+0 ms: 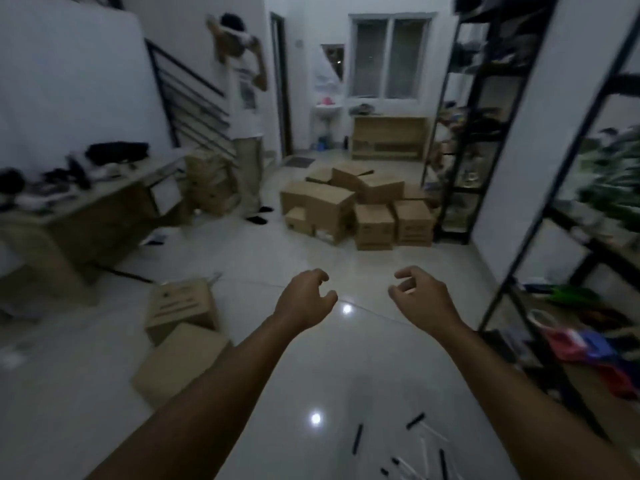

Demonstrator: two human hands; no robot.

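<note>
Reaching forward with both arms over the glossy white tiled floor (pixel 346 358), with nothing in hand.

Black metal shelving rack (pixel 497 296) runs down the right. A cluttered light wooden desk (pixel 86 216) is on the left, and the lane between them is the walkway. A person in a white T-shirt (pixel 247 109) stands far left by the stair rail, close to the target, so call out before moving in.

My read of the target is the pile of plain brown cardboard boxes (pixel 325 206). It sits on the floor far centre, just left of the far rack, well apart from both hands. The stack looks uneven and its upper boxes sit tilted.

- Close the distance on foot first; don't lean.
- Take a loose top box, not one that carries others.
- Grip low on opposite sides, and widen the hands to box width before contact.

Two more tipped brown cardboard boxes (pixel 180 303) lie near left. They are closer to the left hand but off the reach line, so leave them unless they block the return path.

Left hand (pixel 304 299) and right hand (pixel 419 296) are both empty. Fingers are loosely curled, thumbs face inward with a gap between them, and nothing is gripped.

Thin black pen-like sticks (pixel 357 438) are scattered on the near floor under the arms. They look like a slip risk on that tile, so step round them.
</note>
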